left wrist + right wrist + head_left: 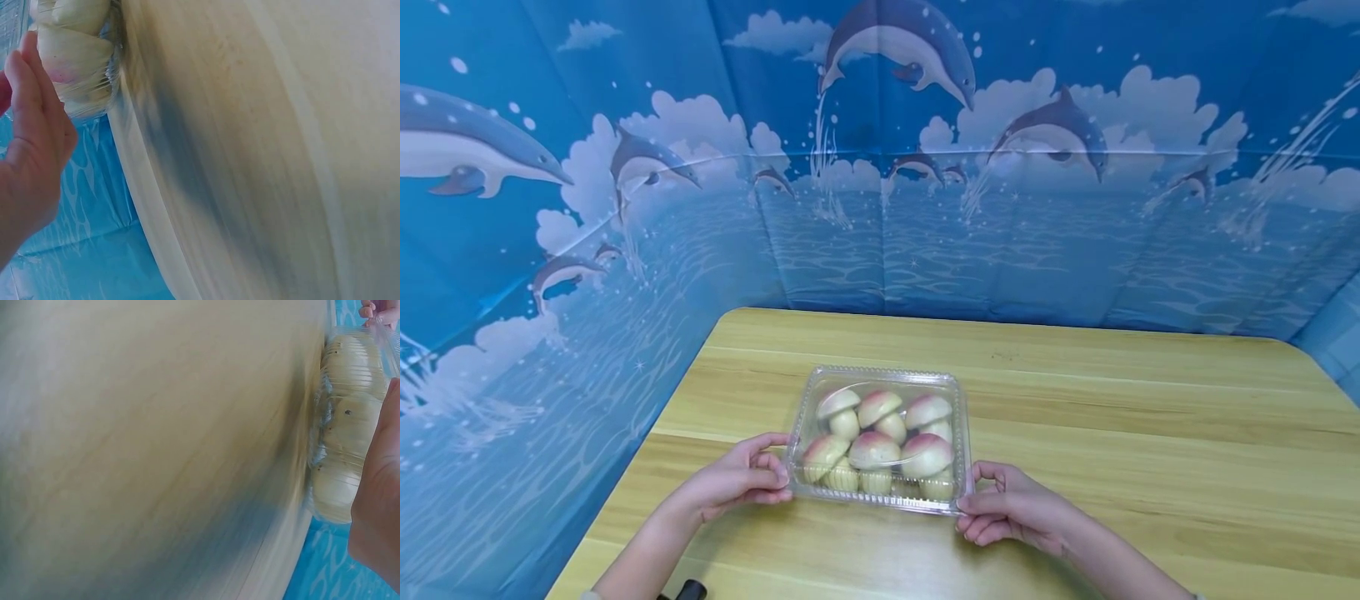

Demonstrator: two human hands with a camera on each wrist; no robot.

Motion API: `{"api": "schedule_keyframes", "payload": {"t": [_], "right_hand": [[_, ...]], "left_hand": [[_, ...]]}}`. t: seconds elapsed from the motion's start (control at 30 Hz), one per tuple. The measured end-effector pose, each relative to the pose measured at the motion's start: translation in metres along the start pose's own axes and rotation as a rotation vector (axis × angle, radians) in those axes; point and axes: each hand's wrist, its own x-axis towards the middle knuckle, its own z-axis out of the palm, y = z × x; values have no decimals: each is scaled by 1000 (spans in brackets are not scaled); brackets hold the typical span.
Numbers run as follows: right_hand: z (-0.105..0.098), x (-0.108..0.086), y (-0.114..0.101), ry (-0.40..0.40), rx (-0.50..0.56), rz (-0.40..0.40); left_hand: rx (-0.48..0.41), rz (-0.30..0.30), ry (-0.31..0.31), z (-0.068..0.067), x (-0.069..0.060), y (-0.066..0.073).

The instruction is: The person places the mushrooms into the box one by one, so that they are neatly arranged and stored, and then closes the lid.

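Note:
A clear plastic clamshell box with a ridged rim is held between the two hands over the wooden table. Inside, in two rows, sit several mushroom-shaped buns with pale stems and pink-tinged caps. At the box's left side, the left hand grips the rim between thumb and fingers. The right hand pinches the near right corner, thumb on top. Both wrist views show the box's side close to the tabletop; whether its base touches the wood I cannot tell. Fingers under the rim are partly hidden.
The wooden table has rounded far corners and reaches out to the right. Behind it and at the left hangs a blue curtain printed with dolphins. A small black object shows at the bottom edge, beside the left forearm.

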Motion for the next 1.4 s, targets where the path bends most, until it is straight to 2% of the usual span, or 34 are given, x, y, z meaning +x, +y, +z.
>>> {"api": "schedule_keyframes", "payload": {"t": [0.4, 1.1, 1.4], "right_hand": [[0, 0, 1, -15, 21, -5], [2, 4, 2, -3, 17, -6], [-4, 3, 2, -71, 48, 22]], "left_hand": [[28, 17, -4, 1, 0, 0], [46, -9, -7, 0, 0, 1], [19, -14, -45, -2, 1, 0]]}}
